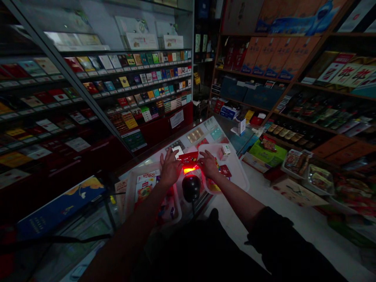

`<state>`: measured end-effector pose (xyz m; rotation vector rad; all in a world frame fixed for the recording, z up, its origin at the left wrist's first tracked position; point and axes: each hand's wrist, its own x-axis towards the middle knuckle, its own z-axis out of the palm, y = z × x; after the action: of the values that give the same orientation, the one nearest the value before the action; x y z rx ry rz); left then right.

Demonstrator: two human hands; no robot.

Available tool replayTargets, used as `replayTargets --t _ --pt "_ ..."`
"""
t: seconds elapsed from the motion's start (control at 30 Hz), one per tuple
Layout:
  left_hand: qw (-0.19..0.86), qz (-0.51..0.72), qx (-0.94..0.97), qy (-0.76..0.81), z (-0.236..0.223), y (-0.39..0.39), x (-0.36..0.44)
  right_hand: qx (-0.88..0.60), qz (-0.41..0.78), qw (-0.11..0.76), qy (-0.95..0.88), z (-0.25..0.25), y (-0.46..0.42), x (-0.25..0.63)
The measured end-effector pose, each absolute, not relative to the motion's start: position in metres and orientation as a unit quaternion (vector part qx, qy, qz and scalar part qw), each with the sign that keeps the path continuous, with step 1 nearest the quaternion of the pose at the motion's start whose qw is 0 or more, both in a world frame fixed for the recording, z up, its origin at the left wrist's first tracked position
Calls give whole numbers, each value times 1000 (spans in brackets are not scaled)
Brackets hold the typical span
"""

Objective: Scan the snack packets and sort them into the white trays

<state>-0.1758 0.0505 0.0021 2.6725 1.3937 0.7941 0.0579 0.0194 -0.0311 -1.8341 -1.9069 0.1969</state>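
Centre frame, the left hand (170, 170) and right hand (209, 165) are pinching a glossy red packet (188, 157), fingers gripping its ends: probably light, soft, slippery, best held there.

Red packet (188, 157), black scanner (191, 188), white tray (241, 181), blue box with yellow pattern (60, 205)
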Motion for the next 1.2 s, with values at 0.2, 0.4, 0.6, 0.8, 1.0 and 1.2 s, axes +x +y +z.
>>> replayTargets --t 0.2,0.4,0.6,0.8,1.0,1.2 --pt "31 258 857 445 5 51 -171 -672 61 245 -696 -30 19 62" --pt "45 273 854 441 9 57 -157 -669 68 270 -689 -22 21 74" --pt "63 285 856 427 17 67 -128 -682 59 297 -666 -9 24 101" --pt "88 292 857 415 24 84 -88 -700 44 299 -647 1 28 136" --pt "129 275 854 422 23 102 -49 -705 34 287 -648 -4 36 169" --pt "154 245 857 427 10 116 -24 -710 12 248 -659 -19 46 192"
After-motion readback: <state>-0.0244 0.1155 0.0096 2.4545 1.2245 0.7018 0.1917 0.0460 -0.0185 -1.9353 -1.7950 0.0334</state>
